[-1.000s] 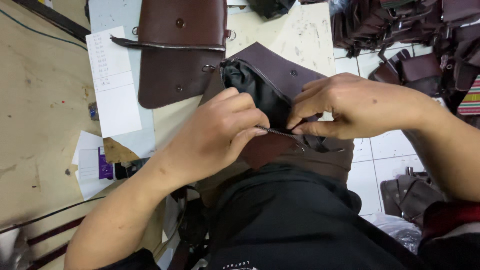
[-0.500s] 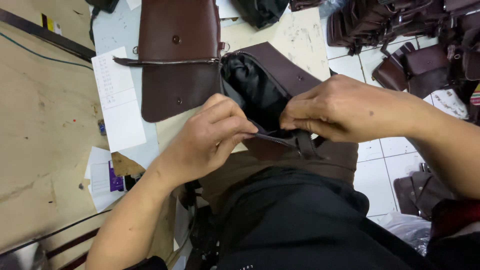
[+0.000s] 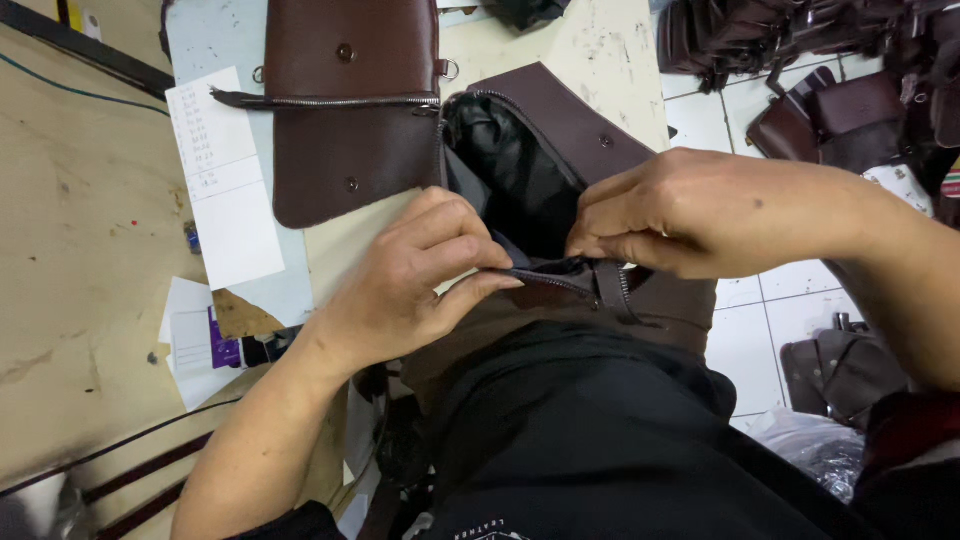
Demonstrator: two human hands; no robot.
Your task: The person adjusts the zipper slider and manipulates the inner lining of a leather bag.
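both hands pinching the zip (image 3: 560,280) at the near edge of the brown bag (image 3: 560,130) by the table (image 3: 90,250), left hand (image 3: 410,280) and right hand (image 3: 690,210) clenched on it, mouth gaping, lining showing, zip seemingly mostly unclosed.

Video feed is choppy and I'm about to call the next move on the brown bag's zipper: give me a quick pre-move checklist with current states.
1. Left hand pinching the zipper edge: ok.
2. Right hand gripping the same edge opposite: ok.
3. Brown bag open, black lining exposed: ok.
4. Zipper slider position: cannot tell, fingers cover it.
5. Second brown piece lies apart on the table: ok.
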